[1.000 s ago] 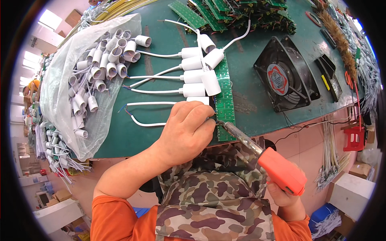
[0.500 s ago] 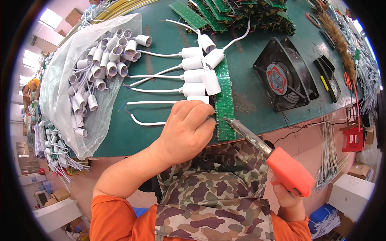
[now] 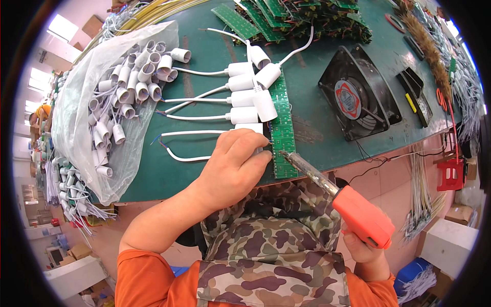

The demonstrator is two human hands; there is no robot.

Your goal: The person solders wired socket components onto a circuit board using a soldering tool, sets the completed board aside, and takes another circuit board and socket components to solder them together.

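Note:
My left hand (image 3: 236,156) is closed at the left edge of a narrow green circuit board (image 3: 283,130), its fingers over the lowest white corded cylinders. It seems to grip one of these lamp-holder-like housings, mostly hidden under the fingers. Just behind the knuckles another white housing (image 3: 249,127) shows. In my right hand (image 3: 359,249) is a soldering gun (image 3: 362,215) with a red handle, its metal tip at the lower part of the board. Several white housings (image 3: 242,98) line the board's left side, cords pointing left, and a few lie across it.
A clear plastic bag (image 3: 76,112) of white cylinders lies on the left of the green table (image 3: 204,46). Stacked circuit boards (image 3: 307,20) sit at the far side. A black fan (image 3: 358,97) and a black holder (image 3: 417,97) with a yellow piece stand to the right.
The table scene has shifted slightly left in the picture. Both hands keep nearly the same pose, and the soldering tip stays at the lower part of the board.

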